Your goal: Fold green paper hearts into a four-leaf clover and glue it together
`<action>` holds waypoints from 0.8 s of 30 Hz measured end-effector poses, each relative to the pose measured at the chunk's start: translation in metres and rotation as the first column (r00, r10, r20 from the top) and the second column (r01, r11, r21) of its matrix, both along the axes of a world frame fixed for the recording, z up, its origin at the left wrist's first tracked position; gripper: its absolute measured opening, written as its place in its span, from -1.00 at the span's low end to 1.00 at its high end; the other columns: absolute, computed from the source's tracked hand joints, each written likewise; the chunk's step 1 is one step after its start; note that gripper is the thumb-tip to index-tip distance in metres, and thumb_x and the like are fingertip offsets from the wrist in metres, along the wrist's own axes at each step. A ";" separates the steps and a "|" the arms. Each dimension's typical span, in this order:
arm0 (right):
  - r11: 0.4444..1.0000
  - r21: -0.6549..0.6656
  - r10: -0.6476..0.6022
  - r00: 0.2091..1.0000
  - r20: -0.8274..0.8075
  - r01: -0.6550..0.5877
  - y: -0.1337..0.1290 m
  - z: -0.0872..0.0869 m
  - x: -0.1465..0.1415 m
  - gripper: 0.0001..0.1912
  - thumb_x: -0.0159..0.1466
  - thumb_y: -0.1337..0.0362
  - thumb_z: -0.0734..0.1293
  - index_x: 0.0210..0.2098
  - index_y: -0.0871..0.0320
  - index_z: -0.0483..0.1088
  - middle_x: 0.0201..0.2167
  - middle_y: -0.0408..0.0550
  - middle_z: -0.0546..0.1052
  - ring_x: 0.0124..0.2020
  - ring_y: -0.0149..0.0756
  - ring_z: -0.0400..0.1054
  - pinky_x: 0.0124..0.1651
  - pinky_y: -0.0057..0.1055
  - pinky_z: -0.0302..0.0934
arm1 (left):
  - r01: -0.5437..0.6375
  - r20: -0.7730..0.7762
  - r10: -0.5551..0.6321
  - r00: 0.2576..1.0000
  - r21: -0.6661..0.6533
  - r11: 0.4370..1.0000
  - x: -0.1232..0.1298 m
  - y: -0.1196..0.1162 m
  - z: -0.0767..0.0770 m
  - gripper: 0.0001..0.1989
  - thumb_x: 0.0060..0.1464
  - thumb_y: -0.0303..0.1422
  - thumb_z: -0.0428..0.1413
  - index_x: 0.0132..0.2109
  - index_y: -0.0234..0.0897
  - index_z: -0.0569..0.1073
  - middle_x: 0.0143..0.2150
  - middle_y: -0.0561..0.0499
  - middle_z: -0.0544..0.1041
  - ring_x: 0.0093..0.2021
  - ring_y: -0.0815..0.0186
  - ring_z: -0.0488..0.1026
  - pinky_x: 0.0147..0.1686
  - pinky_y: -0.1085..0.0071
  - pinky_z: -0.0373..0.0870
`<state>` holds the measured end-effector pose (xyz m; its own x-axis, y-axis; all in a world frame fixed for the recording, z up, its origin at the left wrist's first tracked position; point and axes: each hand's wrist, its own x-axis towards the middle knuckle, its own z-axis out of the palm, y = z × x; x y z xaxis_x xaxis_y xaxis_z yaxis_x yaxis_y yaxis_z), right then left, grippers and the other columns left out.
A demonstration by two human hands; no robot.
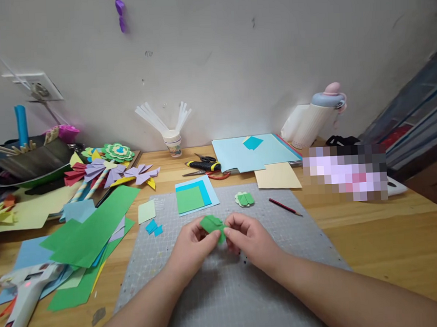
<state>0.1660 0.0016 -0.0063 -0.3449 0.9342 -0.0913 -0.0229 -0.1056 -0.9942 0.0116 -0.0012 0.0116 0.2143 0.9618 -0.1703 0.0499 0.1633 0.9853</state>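
Note:
A small green paper piece (212,224) is held between both hands above the grey cutting mat (283,282). My left hand (193,243) pinches its left and lower side between thumb and fingers. At its right edge, the fingertips of my right hand (249,237) close on the same paper. Just beyond the hands lies a pale and bright green scalloped paper piece (245,199). Stacked blue and green paper squares (191,199) rest farther left on the mat, with small blue pieces (152,227) nearer. A dark red pencil (285,207) lies to the right.
A white glue gun (23,291) and green paper sheets (93,233) lie at the left. Scissors (205,158), a cutter (203,166) and a paper cup (172,144) stand or lie at the back. A bottle (313,122) leans near the wall beyond light blue sheets (240,155).

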 end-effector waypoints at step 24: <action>0.985 0.169 -0.029 0.999 -0.016 0.031 -0.002 0.007 0.005 -0.78 0.23 0.23 0.23 -0.52 0.14 0.17 -0.63 -0.28 0.18 -0.58 -0.47 0.03 -0.49 -0.49 -0.03 | 0.018 0.004 -0.018 1.000 -0.008 1.000 -0.002 -0.002 0.001 -0.72 -0.10 -0.24 0.17 -0.50 -0.29 0.24 -0.53 0.15 0.14 -0.48 0.43 0.06 -0.46 0.49 0.01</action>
